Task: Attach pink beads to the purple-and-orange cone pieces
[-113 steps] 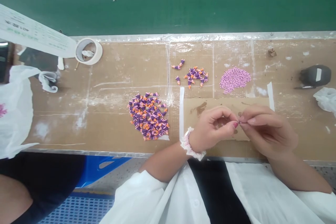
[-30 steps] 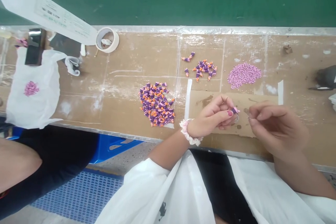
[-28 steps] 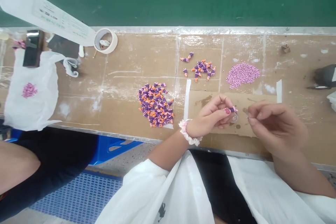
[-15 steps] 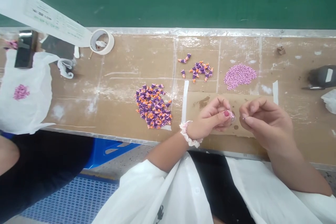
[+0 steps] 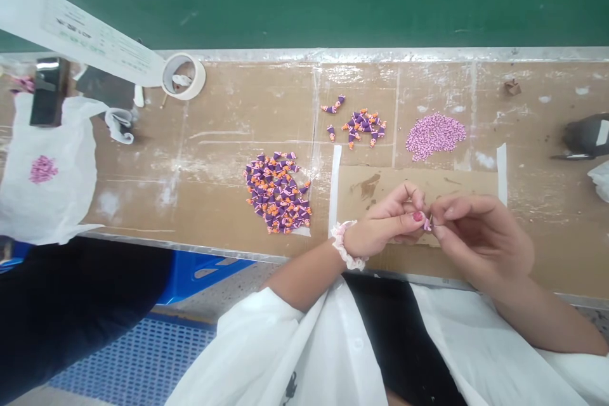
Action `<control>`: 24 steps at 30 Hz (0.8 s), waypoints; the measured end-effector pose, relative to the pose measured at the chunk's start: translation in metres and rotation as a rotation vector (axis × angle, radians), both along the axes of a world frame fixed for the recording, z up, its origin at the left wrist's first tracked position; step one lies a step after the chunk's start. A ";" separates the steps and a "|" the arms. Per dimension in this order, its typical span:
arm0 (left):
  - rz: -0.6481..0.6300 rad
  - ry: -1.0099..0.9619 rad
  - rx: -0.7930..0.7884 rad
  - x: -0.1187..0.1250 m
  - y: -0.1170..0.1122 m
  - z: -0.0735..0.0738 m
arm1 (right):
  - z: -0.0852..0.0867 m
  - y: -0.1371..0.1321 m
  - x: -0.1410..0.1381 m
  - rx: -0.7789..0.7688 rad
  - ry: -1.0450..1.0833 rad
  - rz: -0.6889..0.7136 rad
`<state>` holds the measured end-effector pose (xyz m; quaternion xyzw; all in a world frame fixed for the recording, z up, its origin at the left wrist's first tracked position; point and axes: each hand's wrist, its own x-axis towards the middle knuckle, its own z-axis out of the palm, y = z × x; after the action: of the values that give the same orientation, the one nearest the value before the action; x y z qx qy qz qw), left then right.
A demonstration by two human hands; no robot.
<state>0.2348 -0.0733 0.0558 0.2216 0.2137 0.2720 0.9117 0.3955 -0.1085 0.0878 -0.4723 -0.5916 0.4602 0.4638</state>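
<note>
My left hand [image 5: 390, 216], with a pale scrunchie at the wrist, pinches a small pink-and-purple piece [image 5: 427, 224] between thumb and fingers. My right hand [image 5: 485, 235] is closed in a pinch against that piece; a thin dark sliver shows at its fingertips, too small to name. Both hands are over a cardboard sheet [image 5: 457, 185] taped at its sides. Beyond them lies a heap of tiny pink pieces [image 5: 435, 136]. To the left are a large group of purple-and-orange figurines [image 5: 277, 193] and a smaller group of the same [image 5: 365, 125].
At the left are a roll of tape [image 5: 184, 76], a white box-like piece with printing [image 5: 80, 32], a phone [image 5: 49, 92] and a white plastic bag [image 5: 61, 203] bearing pink bits. A black object [image 5: 585, 136] sits at the far right. Another person's dark-clothed leg [image 5: 85, 304] is at lower left.
My right hand has moved left to meet my left hand, and their fingertips now come together at the small piece. The left hand has shifted slightly right.
</note>
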 end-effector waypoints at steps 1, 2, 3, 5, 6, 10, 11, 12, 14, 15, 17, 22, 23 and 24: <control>-0.003 0.011 0.004 0.000 0.000 0.000 | 0.000 0.000 0.000 0.007 -0.016 0.007; -0.006 0.019 0.010 0.000 -0.001 0.000 | 0.000 0.000 0.000 0.016 -0.031 0.014; -0.007 0.024 0.020 -0.001 -0.001 0.000 | 0.000 0.000 0.000 0.024 -0.046 0.021; 0.000 0.016 0.054 -0.001 -0.001 -0.001 | 0.001 0.000 0.000 0.041 -0.082 0.032; 0.008 0.004 0.077 -0.001 -0.002 -0.001 | 0.001 0.000 0.000 0.051 -0.105 0.038; 0.062 -0.064 0.157 0.000 -0.003 -0.003 | 0.003 0.001 0.001 0.107 -0.205 0.062; 0.070 -0.072 0.168 0.000 -0.004 -0.003 | 0.004 0.002 0.001 0.115 -0.224 0.072; 0.075 -0.074 0.179 0.000 -0.004 -0.003 | 0.005 0.002 0.002 0.116 -0.239 0.080; 0.077 -0.057 0.200 0.000 -0.004 -0.004 | 0.005 0.003 0.003 0.102 -0.255 0.099; 0.076 -0.045 0.211 0.000 -0.004 -0.005 | 0.005 0.003 0.003 0.094 -0.260 0.105; 0.069 -0.021 0.229 0.000 -0.003 -0.005 | 0.004 0.003 0.004 0.081 -0.275 0.106; 0.079 0.020 0.252 0.001 -0.003 -0.004 | -0.001 0.000 0.004 0.098 -0.310 0.110; 0.082 0.026 0.248 0.001 -0.004 -0.004 | -0.002 0.000 0.004 0.103 -0.305 0.111; 0.083 0.031 0.237 0.001 -0.005 -0.003 | -0.002 0.000 0.004 0.110 -0.296 0.111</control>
<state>0.2354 -0.0781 0.0524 0.3231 0.2031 0.3294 0.8636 0.3993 -0.1082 0.0862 -0.4753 -0.7030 0.3774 0.3707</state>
